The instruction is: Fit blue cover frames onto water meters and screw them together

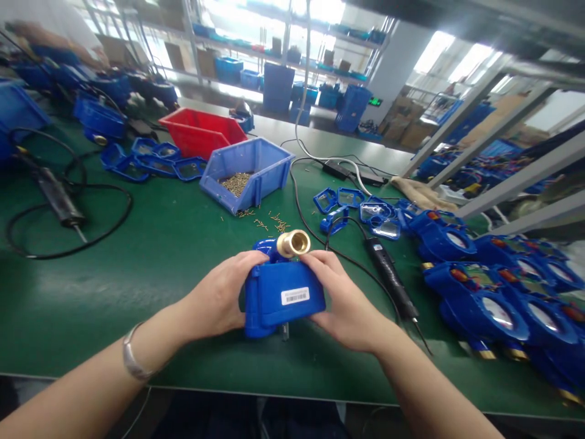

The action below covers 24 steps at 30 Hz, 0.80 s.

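Note:
Between my two hands is a blue water meter (274,299), tilted so that its brass threaded pipe end (295,242) points up toward me. A white barcode label (295,296) shows on its side. My left hand (223,292) is closed around the left side, thumb on the upper edge. My right hand (342,299) grips the right side, thumb near the brass end. The fingers underneath are partly hidden. Just beyond the meter, loose brass screws (276,222) lie scattered before a light-blue bin (274,177) of screws.
On the right lie a black electric screwdriver (390,277), clear-windowed blue covers (377,213) and rows of open blue meters (498,311). At left are another screwdriver (59,198) with a looped cable and more covers (146,160). A red bin (201,131) stands behind. A person works far left.

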### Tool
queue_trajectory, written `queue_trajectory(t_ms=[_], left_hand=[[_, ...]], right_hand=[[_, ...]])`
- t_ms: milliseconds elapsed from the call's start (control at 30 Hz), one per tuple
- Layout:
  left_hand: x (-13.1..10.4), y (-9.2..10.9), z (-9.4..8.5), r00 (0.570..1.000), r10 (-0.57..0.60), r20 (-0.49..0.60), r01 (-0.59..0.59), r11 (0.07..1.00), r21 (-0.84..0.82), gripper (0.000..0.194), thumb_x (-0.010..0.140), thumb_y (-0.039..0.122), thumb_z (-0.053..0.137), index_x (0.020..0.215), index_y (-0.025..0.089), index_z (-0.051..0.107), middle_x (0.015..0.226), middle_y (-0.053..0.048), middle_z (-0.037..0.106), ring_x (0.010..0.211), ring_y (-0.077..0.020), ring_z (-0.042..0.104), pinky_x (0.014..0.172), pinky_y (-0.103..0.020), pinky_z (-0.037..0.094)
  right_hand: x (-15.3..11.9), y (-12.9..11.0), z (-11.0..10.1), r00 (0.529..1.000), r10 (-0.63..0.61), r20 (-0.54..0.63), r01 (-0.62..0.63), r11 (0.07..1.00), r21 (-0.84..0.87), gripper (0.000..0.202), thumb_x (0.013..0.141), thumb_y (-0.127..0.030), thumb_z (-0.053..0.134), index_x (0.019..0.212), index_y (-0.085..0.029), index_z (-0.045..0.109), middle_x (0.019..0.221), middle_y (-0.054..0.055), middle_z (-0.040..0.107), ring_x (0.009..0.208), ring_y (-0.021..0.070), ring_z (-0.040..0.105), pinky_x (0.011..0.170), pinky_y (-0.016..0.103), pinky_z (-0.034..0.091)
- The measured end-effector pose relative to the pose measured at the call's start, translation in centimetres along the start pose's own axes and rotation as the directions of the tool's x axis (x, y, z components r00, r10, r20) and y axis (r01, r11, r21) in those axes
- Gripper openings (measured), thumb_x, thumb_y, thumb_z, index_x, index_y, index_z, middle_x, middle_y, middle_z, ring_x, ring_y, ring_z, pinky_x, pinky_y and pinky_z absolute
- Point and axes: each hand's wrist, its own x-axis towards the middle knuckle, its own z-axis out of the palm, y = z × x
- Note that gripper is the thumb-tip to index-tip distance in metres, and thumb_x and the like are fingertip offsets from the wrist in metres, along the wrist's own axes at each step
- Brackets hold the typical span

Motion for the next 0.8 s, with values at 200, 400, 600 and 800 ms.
queue_trajectory(t_ms=[200, 400, 600, 800], left_hand=[[-1.6, -3.1, 1.6, 0.995, -0.076, -0.07, 0.074, 0.997, -0.029, 0.051, 0.063, 0.016, 0.068, 0.112, 0.02, 0.054, 0.13, -0.014, 0.052, 0.124, -0.0301, 0.044, 0.11, -0.046, 0.026], [-2.0, -0.9, 2.2, 0.599, -0.741, 0.303, 0.68, 0.271, -0.682, 0.047, 0.072, 0.044, 0.06, 0.104, 0.01, 0.057, 0.109, -0.018, 0.064, 0.097, -0.0287, 0.063, 0.089, -0.042, 0.046], [-2.2, -0.4, 3.6, 0.584, -0.632, 0.509, 0.647, -0.015, -0.762, 0.029, 0.066, 0.035, 0.07, 0.083, 0.011, 0.07, 0.082, -0.008, 0.074, 0.075, -0.0196, 0.066, 0.077, -0.029, 0.049], [-1.5, -1.0, 3.5, 0.624, -0.583, 0.52, 0.695, 0.11, -0.71, 0.038, 0.063, 0.029, 0.073, 0.096, 0.01, 0.068, 0.09, -0.011, 0.074, 0.079, -0.023, 0.067, 0.077, -0.032, 0.048]], right_hand=[[-2.0, 1.9, 3.9, 0.962, -0.24, -0.128, 0.192, 0.932, -0.308, 0.076, 0.069, 0.004, 0.044, 0.139, -0.015, 0.022, 0.128, 0.018, 0.035, 0.126, 0.0286, 0.033, 0.104, 0.05, 0.038], [-4.6, 3.0, 7.1, 0.909, -0.329, -0.257, 0.197, 0.881, -0.43, 0.073, 0.073, 0.001, 0.043, 0.141, -0.015, 0.024, 0.119, 0.019, 0.044, 0.126, 0.0355, 0.037, 0.093, 0.058, 0.048], [-5.6, 2.6, 8.3, 0.895, -0.383, -0.227, 0.246, 0.851, -0.465, 0.048, 0.079, -0.011, 0.056, 0.126, -0.013, 0.044, 0.108, 0.017, 0.056, 0.122, 0.0337, 0.045, 0.09, 0.051, 0.052], [-3.8, 0.2, 3.0, 0.952, -0.234, -0.195, 0.181, 0.95, -0.255, 0.024, 0.091, -0.025, 0.046, 0.114, -0.021, 0.05, 0.096, 0.01, 0.065, 0.089, 0.0188, 0.064, 0.078, 0.031, 0.056]])
